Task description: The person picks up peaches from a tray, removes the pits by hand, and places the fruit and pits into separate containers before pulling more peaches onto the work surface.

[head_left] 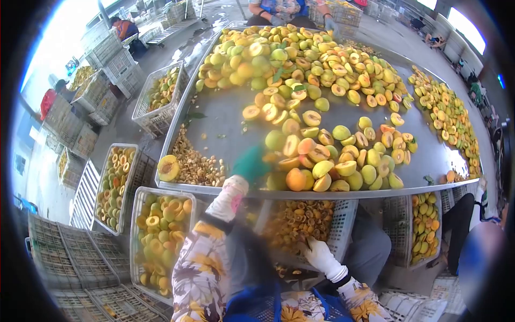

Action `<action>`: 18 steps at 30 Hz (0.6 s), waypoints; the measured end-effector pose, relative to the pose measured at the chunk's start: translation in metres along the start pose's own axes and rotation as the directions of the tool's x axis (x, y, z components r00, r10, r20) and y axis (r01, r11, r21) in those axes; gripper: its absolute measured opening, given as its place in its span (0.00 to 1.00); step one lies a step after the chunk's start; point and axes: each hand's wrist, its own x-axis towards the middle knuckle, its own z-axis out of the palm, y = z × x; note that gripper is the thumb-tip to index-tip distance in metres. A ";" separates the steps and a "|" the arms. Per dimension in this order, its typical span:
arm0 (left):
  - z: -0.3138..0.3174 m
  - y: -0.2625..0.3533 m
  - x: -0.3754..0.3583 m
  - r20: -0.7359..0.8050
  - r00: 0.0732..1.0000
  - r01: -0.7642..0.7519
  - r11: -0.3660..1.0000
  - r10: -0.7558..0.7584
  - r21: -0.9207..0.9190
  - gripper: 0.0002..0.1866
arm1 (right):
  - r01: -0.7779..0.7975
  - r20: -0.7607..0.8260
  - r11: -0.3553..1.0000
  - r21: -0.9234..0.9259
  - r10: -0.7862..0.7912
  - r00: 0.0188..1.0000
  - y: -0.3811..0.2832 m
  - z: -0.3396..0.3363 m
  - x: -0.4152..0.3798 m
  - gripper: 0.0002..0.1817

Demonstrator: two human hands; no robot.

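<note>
A: Left to right, quick. What's at nine o'clock?

B: White plastic crates of halved yellow fruit [114, 182] on the floor, three that I can count near me: one at nine, one at eight o'clock [156, 236], one further up at ten [161, 94]. Empty grey crates stacked at seven.

A: Left hand?

B: My left hand [250, 163], green glove over a floral sleeve, is stretched up onto the grey metal sorting table [225, 115], right against the near heap of whole and halved yellow-orange peaches [327, 161]. It's blurred, so I cannot tell whether it's closed on a fruit or just touching.

A: Pile of pits?

B: Brown stones [196, 166] at the table's near-left corner, with one cut half [168, 167] beside them. Too many to count.

A: Right hand?

B: My right hand [316, 252], white glove, is down at five o'clock, inside the white basket of orange-brown pieces [300, 220] under the table edge. Fingers are among the pieces; grip hidden, cannot tell.

A: So the hands are apart?

B: Well apart, one up, one down.

A: How would the fruit handle?

B: My guess: light, soft, bruises easily; cut faces wet and slippery. Cup it around the skin side, no squeezing.

A: Fruit count?

B: Hundreds, two big heaps on the table, more along the right rim at two o'clock.
</note>
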 end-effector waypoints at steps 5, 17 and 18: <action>-0.025 0.015 -0.076 0.158 0.969 0.206 0.271 -0.188 -0.940 0.26 | 0.118 -0.284 0.903 0.413 0.004 0.959 -0.073 -0.047 0.024 0.14; 0.002 0.083 -0.192 0.021 0.979 0.040 0.090 -0.205 -0.995 0.31 | 0.002 -0.078 0.498 0.867 0.132 0.988 -0.141 -0.049 0.002 0.17; 0.005 0.087 -0.197 0.050 0.975 0.038 -0.058 -0.215 -0.998 0.33 | 0.022 -0.094 0.553 0.833 0.102 0.990 -0.139 -0.046 -0.003 0.17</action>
